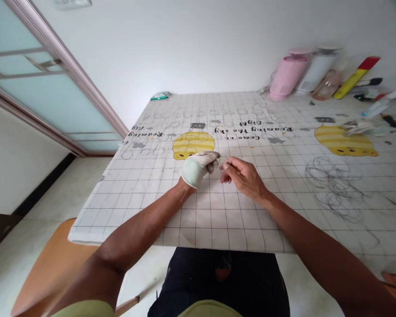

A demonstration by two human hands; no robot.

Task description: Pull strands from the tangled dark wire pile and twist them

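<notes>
My left hand (202, 164) wears a whitish work glove with a pale green cuff, its fingers pinched together. Close to its right, my bare right hand (240, 175) has thumb and fingertips pressed together too. Whatever they pinch is too thin or small to make out. Both hands are over the checked tablecloth (185, 220), just in front of a printed yellow striped bear (194, 141). To the right lies a loose tangle of thin dark wire or thread (333, 189). Rows of thin loops (188, 112) lie farther back on the cloth.
Along the back right stand a pink flask (289, 75), a white flask (317, 72) and a yellow box with a red end (357, 78). A crumpled whitish glove-like item (366, 126) lies at right. A green-edged object (160, 95) sits at the back left corner. An orange-brown seat (53, 268) is lower left.
</notes>
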